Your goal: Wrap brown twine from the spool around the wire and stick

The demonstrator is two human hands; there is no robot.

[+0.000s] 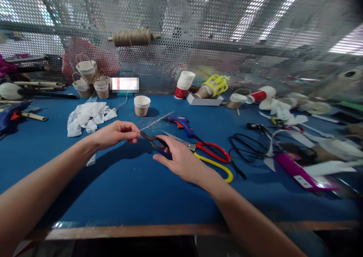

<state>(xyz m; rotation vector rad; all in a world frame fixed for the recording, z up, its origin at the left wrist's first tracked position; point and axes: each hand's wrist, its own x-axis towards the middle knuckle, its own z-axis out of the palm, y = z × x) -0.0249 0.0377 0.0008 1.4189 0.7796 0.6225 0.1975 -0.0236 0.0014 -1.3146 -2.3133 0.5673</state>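
Left hand (124, 132) pinches perhaps one strand (155, 121), right hand (178, 157) one pliers (152, 139).

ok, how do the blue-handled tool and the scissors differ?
The blue-handled tool is held in the right hand; the scissors lie on the table.
The tool's handles are dark blue; the scissors have one red, one yellow.
The tool looks shorter; the scissors look longer.
Shared: both point their tips leftward, away from the person.
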